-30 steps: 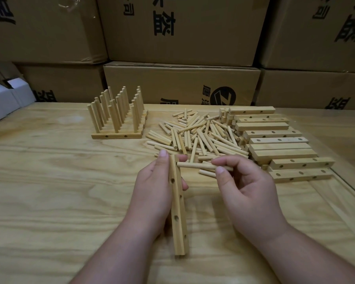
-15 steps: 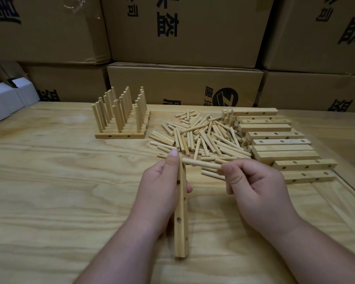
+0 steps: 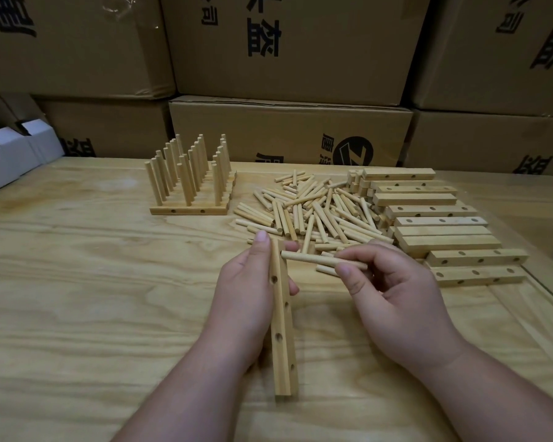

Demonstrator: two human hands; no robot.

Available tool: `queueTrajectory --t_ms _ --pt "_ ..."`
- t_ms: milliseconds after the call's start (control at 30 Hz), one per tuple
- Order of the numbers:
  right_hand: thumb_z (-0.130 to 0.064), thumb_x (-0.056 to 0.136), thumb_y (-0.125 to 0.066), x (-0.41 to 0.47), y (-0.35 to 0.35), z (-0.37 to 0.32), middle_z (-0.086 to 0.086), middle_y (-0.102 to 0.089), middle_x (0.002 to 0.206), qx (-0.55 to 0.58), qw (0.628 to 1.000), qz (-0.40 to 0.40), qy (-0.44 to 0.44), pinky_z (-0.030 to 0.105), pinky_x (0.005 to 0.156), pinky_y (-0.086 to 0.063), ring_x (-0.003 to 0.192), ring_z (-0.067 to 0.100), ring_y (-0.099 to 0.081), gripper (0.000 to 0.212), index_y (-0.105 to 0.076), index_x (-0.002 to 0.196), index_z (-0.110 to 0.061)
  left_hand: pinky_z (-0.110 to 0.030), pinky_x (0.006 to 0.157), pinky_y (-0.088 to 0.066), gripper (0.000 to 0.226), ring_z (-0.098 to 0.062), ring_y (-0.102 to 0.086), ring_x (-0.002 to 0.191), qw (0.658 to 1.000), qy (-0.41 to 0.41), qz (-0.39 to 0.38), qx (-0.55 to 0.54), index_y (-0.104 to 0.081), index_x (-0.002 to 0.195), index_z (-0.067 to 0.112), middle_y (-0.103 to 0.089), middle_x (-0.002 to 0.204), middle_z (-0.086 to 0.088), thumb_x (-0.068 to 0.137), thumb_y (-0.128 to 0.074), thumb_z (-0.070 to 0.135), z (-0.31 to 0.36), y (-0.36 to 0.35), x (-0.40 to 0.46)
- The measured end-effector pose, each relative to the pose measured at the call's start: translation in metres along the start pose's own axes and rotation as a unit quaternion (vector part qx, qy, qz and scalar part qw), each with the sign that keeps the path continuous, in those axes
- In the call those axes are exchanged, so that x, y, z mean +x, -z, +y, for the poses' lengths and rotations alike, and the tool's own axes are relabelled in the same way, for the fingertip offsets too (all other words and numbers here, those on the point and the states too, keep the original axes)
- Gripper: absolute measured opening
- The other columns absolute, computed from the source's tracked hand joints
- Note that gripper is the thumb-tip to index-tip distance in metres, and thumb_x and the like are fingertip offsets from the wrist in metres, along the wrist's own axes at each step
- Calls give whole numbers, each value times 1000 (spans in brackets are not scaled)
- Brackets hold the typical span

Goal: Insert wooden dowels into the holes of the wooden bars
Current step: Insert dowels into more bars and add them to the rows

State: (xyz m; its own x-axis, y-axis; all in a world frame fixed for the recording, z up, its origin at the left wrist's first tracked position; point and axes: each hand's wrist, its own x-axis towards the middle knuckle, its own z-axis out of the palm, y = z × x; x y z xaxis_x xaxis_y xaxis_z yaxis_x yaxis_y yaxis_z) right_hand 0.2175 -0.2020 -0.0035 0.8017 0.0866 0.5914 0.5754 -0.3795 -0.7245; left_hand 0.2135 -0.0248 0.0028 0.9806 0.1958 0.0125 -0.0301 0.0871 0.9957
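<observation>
Worktop (image 3: pixel 77 282): pale plywood, I see cartons (image 3: pixel 288 135) behind.
Left hand (image 3: pixel 249 291): grips bar (image 3: pixel 283 330).
Right hand (image 3: pixel 393 298): pinches dowel (image 3: pixel 313 259), tip at bar's top hole.

Dowel pile (image 3: pixel 313 215) left of bars (image 3: pixel 434 218)

A single head-worn wide-angle view looks forward and steeply down from just above the pale plywood tabletop (image 3: pixel 77 298), which fills the lower two-thirds of the frame. Both forearms enter from the bottom edge, close to the lens. Stacked brown cardboard cartons (image 3: pixel 288 135) close off the top of the frame.
</observation>
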Motion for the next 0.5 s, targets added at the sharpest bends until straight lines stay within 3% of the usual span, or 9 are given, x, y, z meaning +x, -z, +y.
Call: queueTrajectory --t_ms 100,267,500 --pt "-21 91 -67 1 1 -2 -9 -59 84 -7 1000 -19 13 12 65 -44 73 14 -58 13 -72 101 -29 -17 43 -43 49 -6 -56 46 1000 -2 -7 0 -79 90 38 -65 55 0 102 -37 60 -1 0 1" --pt "-28 85 -67 4 5 -7 -2 -59 83 -27 999 -42 16 16 61 -46 71 18 -58 18 -75 100 -24 -16 49 -44 41 -4 -59 50 998 -25 -43 37 -78 90 39 -64 55 0 98 -45 61 -5 -1 0" --pt "-24 88 -72 4 6 -5 -6 -67 84 -50 997 -49 -23 17 63 -46 74 14 -61 11 -76 97 -28 -14 49 -42 45 -5 -59 49 996 -33 -48 67 -76 86 37 -65 55 -1 101 -40 60 -9 -2 1"
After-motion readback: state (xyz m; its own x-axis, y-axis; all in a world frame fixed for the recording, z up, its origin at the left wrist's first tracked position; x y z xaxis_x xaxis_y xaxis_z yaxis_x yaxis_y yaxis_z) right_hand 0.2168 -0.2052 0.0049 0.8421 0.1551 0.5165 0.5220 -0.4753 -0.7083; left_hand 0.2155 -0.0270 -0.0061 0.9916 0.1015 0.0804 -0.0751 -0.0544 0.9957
